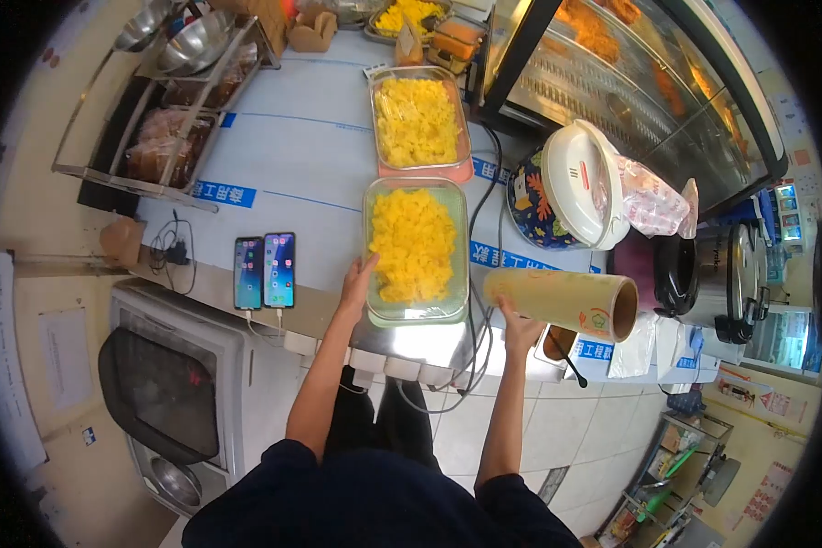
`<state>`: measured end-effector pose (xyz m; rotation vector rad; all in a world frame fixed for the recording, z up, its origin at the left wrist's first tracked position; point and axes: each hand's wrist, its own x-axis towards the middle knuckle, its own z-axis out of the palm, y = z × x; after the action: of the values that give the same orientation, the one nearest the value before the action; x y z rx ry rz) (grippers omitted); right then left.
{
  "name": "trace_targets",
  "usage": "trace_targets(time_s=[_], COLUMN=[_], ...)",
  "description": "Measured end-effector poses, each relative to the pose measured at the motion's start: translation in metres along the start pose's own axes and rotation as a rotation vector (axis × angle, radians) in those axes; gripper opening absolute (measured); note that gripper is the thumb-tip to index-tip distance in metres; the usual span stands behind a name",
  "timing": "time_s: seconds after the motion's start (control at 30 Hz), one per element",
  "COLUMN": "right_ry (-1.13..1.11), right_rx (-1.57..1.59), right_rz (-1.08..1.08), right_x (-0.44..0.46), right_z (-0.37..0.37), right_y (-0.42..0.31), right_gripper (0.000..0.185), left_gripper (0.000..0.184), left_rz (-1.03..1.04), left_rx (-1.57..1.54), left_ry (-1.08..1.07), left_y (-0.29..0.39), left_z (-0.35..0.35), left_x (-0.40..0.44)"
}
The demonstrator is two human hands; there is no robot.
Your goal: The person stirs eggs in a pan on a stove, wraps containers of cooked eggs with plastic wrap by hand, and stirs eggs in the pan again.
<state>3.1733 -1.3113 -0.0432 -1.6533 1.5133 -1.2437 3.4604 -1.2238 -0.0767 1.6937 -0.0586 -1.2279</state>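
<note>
The left end of a cling-film roll [571, 303] is gripped by the right hand [515, 323], its fingers partly hidden behind the cardboard. The near glass tray [462, 228] of yellow food is touched at its left side by the left hand [357, 287]; whether those fingers are clamped cannot be told. Beyond both hands, a second tray [419, 165] is set.

The food [414, 247] before me is bright yellow; pale green shows under the nearer tray [468, 247], pink under the farther tray [467, 139]; my roll [562, 302] is pale yellow with red and green print; blue bands [224, 194] with white characters cross the pale surface [292, 151].
</note>
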Motion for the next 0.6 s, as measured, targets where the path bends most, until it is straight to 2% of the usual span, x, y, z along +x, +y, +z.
trace_targets(time_s=[0.03, 0.1, 0.13, 0.2, 0.27, 0.33, 0.4, 0.43, 0.53, 0.6], right_ry=[0.073, 0.096, 0.114, 0.114, 0.220, 0.176, 0.140, 0.239, 0.154, 0.160], right_rx=[-0.086, 0.014, 0.085, 0.111, -0.117, -0.110, -0.299, -0.085, -0.092, -0.111], right_rz=[-0.012, 0.036, 0.093, 0.109, -0.040, 0.009, -0.051, 0.003, 0.018, 0.012], right_x=[0.006, 0.016, 0.017, 0.013, 0.009, 0.008, 0.011, 0.013, 0.017, 0.018], right_z=[0.004, 0.012, 0.012, 0.016, 0.018, 0.018, 0.018, 0.025, 0.022, 0.020], right_y=[0.004, -0.009, -0.015, -0.001, 0.013, 0.018, 0.024, 0.008, 0.013, 0.012], right_gripper=[0.048, 0.047, 0.047, 0.052, 0.061, 0.068, 0.070, 0.067, 0.065, 0.064], left_gripper=[0.074, 0.065, 0.065, 0.053, 0.054, 0.055, 0.060, 0.064, 0.057, 0.050], left_rz=[0.020, -0.113, -0.096, -0.234, -0.190, -0.164, -0.055, -0.041, 0.009, 0.004], left_rx=[0.004, -0.106, -0.104, -0.088, -0.170, -0.254, -0.263, -0.266, -0.233, -0.342], left_ry=[0.010, -0.137, -0.132, -0.143, -0.170, -0.194, -0.105, -0.116, -0.204, -0.215], left_y=[0.005, 0.012, 0.016, 0.022, 0.005, -0.027, -0.060, -0.070, -0.043, -0.043], left_z=[0.001, 0.003, 0.005, 0.015, 0.023, 0.033, 0.045, 0.040, 0.022, -0.003], left_x=[0.003, 0.011, 0.010, 0.003, 0.006, 0.017, 0.032, 0.044, 0.032, 0.040])
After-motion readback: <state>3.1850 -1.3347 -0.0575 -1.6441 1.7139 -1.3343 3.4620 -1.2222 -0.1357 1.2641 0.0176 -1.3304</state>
